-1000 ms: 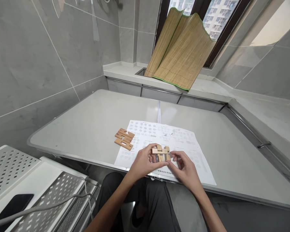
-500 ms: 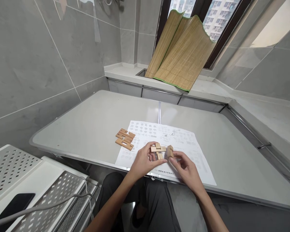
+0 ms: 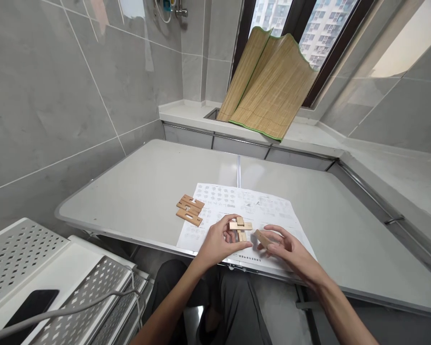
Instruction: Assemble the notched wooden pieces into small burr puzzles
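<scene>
Left hand (image 3: 215, 244): closed in a pinch on one partly joined wooden assembly (image 3: 240, 228), thumb below, fingers curled over the top. The assembly shows crossed pieces; their exact number cannot be told. It is held just above the near part of the instruction sheet (image 3: 266, 211).

Right hand (image 3: 287, 249): fingers loosely curled, holding one single wooden block (image 3: 263, 238) at the fingertips, just beside the assembly and apart from it.

One printed sheet lies flat on the grey table (image 3: 147, 187), reaching the near edge. Left of the sheet, one small pile of flat notched wooden pieces (image 3: 189, 210), at least three, overlapping.

Further out: one bamboo mat (image 3: 269, 91) leaning against the window; one dark phone (image 3: 32, 306) and one grey cable (image 3: 57, 314) on the perforated metal rack (image 3: 25, 249) at lower left.
</scene>
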`<action>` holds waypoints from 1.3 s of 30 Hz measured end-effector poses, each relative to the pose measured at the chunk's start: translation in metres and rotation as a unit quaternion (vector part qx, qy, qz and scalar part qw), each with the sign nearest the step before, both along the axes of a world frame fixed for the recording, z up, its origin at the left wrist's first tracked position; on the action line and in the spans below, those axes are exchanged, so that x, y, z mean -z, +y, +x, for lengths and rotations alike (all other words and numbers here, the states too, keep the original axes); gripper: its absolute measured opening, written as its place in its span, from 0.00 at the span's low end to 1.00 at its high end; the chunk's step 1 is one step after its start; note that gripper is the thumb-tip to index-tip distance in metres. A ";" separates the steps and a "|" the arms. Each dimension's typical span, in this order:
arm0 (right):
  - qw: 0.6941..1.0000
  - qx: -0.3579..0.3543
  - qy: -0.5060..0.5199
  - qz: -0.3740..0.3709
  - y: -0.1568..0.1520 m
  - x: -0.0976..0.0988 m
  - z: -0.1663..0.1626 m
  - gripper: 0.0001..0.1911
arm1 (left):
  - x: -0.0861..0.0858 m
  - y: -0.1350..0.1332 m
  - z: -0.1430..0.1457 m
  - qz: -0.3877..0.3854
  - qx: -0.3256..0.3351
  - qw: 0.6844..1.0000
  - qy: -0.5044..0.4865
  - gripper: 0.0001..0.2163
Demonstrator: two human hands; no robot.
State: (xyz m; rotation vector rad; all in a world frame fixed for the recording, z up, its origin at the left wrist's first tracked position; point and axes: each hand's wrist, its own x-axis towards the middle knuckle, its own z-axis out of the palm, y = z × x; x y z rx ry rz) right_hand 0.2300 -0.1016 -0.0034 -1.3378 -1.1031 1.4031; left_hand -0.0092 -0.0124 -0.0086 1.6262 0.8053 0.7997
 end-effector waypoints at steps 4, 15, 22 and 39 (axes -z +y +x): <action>0.994 -0.091 0.016 -0.053 0.007 -0.017 0.005 0.32 | 0.001 0.000 -0.002 -0.007 0.027 1.000 -0.005 0.35; 0.981 -0.144 0.070 -0.107 0.028 -0.029 -0.009 0.31 | 0.003 -0.002 -0.005 0.002 0.051 0.999 -0.019 0.35; 0.971 -0.218 0.030 -0.089 0.028 -0.036 -0.015 0.23 | 0.001 -0.003 -0.008 0.007 0.061 0.998 -0.022 0.36; 0.982 -0.181 0.018 -0.059 0.026 -0.025 -0.020 0.25 | -0.003 -0.007 -0.008 0.050 0.081 0.995 -0.004 0.36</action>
